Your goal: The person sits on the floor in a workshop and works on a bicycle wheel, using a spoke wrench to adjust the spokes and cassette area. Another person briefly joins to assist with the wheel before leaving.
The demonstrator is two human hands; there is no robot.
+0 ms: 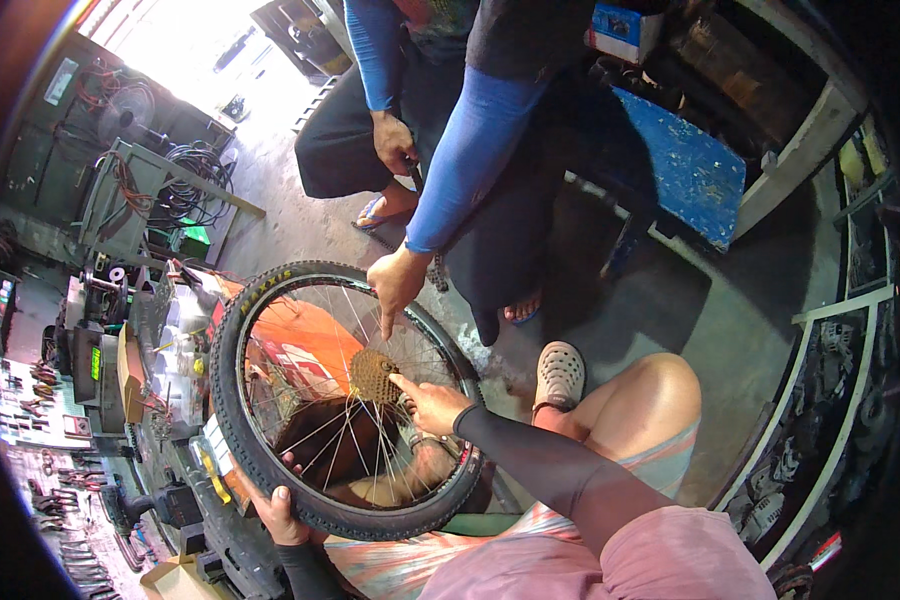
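A bicycle wheel (232, 400) with a black knobby tyre leans across my lap, its spokes and a brownish cassette (374, 376) facing up. My left hand (282, 512) grips the tyre at its lower left edge, thumb on the outside, some fingers behind the rim. At the hub, my right hand (434, 408) has its index finger stretched out against the cassette, with the other fingers curled. A co-worker's hand (397, 282), below a blue sleeve, reaches over the wheel's top edge with a finger pointing down toward the cassette.
The co-worker's other hand (394, 140) holds a dark thing I cannot make out. An orange panel (305, 335) shows through the spokes. Hand tools (70, 500) cover the bench at left. A blue board (685, 165) and a metal rack (830, 400) stand at right.
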